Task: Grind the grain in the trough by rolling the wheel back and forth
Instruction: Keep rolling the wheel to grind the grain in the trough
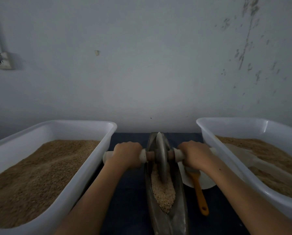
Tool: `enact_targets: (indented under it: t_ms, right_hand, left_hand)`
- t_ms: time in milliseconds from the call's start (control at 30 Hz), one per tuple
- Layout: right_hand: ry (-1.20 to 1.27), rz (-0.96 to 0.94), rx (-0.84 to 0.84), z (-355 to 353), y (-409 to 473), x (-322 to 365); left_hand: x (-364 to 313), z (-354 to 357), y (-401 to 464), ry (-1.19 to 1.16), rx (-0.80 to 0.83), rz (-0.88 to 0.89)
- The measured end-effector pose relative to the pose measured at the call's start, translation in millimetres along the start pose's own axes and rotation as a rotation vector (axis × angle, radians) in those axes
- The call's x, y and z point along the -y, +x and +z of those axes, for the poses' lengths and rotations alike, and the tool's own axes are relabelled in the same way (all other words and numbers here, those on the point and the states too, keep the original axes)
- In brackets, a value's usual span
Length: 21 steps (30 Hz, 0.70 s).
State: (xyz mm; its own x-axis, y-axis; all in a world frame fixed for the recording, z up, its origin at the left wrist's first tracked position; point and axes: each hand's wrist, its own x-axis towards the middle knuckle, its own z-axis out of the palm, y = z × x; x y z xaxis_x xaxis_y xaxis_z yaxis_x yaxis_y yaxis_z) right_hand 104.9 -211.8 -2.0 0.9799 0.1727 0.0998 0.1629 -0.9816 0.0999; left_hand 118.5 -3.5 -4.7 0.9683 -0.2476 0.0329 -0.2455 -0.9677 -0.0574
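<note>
Metal wheel [161, 156] amid coarse grain [163, 192]

Both hands [127, 154] [193, 154] grip the wheel [161, 158] axle; grain [163, 192] fills trough [179, 216].

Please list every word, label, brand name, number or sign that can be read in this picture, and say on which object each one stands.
None: no readable text appears anywhere.
The white tubs, the trough, the wheel, its handle and the brush show no print.
The wall bears only stains and chips, no writing.
</note>
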Motion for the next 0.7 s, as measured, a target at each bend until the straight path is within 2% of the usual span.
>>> enact_targets:
  t_ms: [100,200,300,500,633,700]
  right_hand:
    - [0.024,0.004,-0.043,0,-1,1]
    - [0.002,0.002,-0.036,0,0,1]
    - [-0.032,-0.011,0.045,-5,0,1]
    - [-0.034,-0.04,0.355,-22,-7,2]
    - [0.072,-0.041,0.361,-24,-12,-3]
    - [0.049,-0.038,0.379,-24,-10,-1]
  left_hand:
    - [-1,3,1,0.003,-0.074,0.001]
    - [-2,3,2,0.025,-0.059,-0.013]
    - [0,0,1,0.002,0.066,-0.024]
    - [7,-7,-5,-0.166,0.403,0.068]
    - [7,-9,-4,-0.184,0.433,0.105]
    - [6,-8,-2,-0.186,0.428,0.093]
